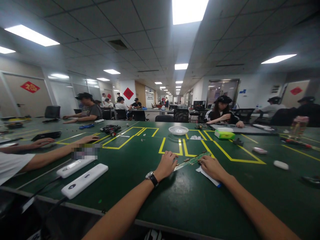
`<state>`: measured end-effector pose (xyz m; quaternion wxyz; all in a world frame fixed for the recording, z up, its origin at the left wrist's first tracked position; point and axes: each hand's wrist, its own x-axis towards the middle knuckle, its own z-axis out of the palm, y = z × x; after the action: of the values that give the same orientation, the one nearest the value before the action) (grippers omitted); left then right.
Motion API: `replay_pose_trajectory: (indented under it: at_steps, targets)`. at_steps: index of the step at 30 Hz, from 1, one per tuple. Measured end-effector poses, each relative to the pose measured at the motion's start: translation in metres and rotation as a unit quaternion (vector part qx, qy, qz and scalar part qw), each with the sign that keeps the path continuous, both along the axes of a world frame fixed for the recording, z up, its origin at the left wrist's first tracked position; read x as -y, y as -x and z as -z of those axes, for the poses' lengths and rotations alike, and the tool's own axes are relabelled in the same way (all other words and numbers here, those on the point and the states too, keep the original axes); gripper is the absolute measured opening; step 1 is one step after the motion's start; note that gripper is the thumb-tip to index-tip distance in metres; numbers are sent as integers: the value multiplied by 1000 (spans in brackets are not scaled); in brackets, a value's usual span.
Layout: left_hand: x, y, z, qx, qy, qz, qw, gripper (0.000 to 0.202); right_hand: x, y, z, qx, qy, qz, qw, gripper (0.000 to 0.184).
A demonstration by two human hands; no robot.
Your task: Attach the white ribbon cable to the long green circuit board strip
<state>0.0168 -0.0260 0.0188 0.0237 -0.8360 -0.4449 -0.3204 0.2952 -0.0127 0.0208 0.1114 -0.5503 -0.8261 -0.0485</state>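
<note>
A long, narrow green circuit board (191, 161) lies slantwise just above or on the green table (135, 186), between my hands. My left hand (165, 165), with a watch on the wrist, has its curled fingers on the board's left end. At the right part of the board, my right hand (212, 167) has its fingers closed on the near edge. Beneath my right hand lies a white flat piece with a blue end (209, 177), partly covered. My fingertips are partly hidden, and small dark parts show along the board.
White power strips (85, 180) lie to the left, near a co-worker's arm (60, 154). Ahead are a clear round dish (178, 130), yellow tape outlines (237, 160) and a green-and-white tissue pack (224, 134). White rounded objects (281, 164) sit right. Other people sit around.
</note>
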Motion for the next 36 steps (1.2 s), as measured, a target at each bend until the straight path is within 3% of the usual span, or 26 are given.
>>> replay_pose_trajectory:
  at_steps: [8, 18, 29, 36]
  targets:
    - [0, 1, -2, 4, -10, -1, 1000, 20, -7, -9, 7, 3, -8, 27, 1000, 39]
    - [3, 1, -8, 25, -8, 5, 1000, 21, 1, 2, 2, -59, 19, -63, 996, 34]
    - [-1, 3, -7, 37, -9, -15, 999, 19, -6, -4, 5, -22, -2, -27, 999, 34]
    - [-1, 6, -10, 55, -12, -21, 998, 26, -8, 0, 9, -19, 5, -63, 998, 35]
